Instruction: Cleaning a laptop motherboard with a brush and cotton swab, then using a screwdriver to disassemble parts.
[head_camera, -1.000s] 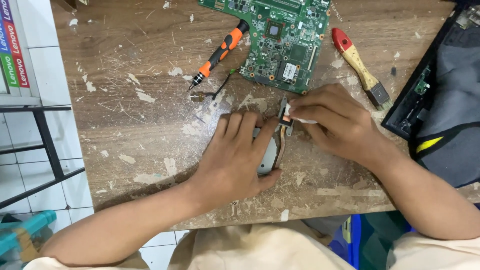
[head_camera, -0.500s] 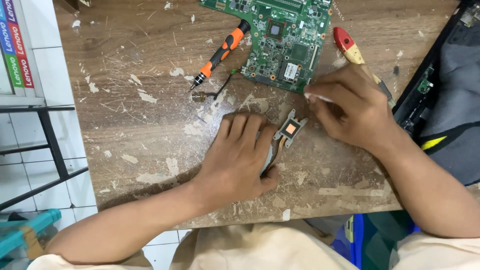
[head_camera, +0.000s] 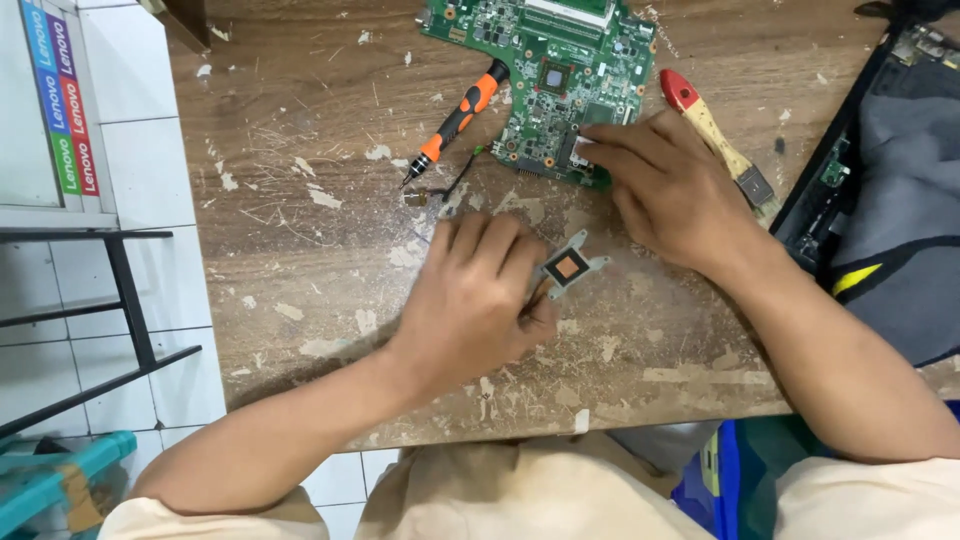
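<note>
The head view looks straight down on a scuffed, paint-flecked wooden counter (head_camera: 300, 300) carrying one green circuit board (head_camera: 545, 85), one screwdriver (head_camera: 455, 122) with an orange and black handle, one brush (head_camera: 715, 135) with a red tip and pale wooden handle, and one small dark metal bracket (head_camera: 568, 267) with a copper square at its centre. The circuit board lies at the far edge of the counter, the screwdriver just left of it with its tip pointing toward the person, and the brush just right of it, slanting down to the right. Two hands are in view, both the person's own, and they are apart. The left hand (head_camera: 475, 300) lies palm down near the middle of the counter, fingers spread and pointing away from the body, its forearm running back toward the lower left; its thumb side touches the bracket, which lies flat on the counter at the hand's right edge, but whether the thumb actually pinches it cannot be told. The right hand (head_camera: 670, 190) reaches forward to the near right corner of the circuit board, fingers curled and fingertips pressed together on a small pale piece (head_camera: 583, 152) there, the wrist and forearm trailing off to the lower right. At the right edge lies one opened dark laptop shell (head_camera: 880, 180) with a grey cloth over it. A white tiled floor (head_camera: 130, 200) shows on the left.
</note>
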